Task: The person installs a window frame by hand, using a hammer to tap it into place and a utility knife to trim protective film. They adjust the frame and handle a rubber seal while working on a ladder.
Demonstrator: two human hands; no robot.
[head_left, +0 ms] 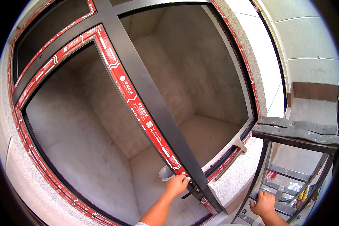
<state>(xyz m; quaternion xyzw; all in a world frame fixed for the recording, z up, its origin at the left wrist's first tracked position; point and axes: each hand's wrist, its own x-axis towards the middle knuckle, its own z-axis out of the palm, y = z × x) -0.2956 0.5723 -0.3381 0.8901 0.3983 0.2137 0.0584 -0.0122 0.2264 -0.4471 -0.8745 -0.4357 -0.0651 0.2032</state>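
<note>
My left hand (177,185) is closed at the door's dark metal frame, just above the black door handle (189,193). Its fingertips press together at the lower end of the red protective film (139,113); what they pinch, if anything, is hidden. The film runs along the glazed door's upright and top bar, printed in white. Lower right, my right hand (263,204) has its fingers curled over a step of the metal stepladder (290,172).
A hammer (240,145) lies on the window ledge (229,188) right of the door. Behind the glass stands a pale bucket (165,173) on the floor. Grey padding (297,128) tops the ladder, and yellow-handled tools (303,194) show between its legs.
</note>
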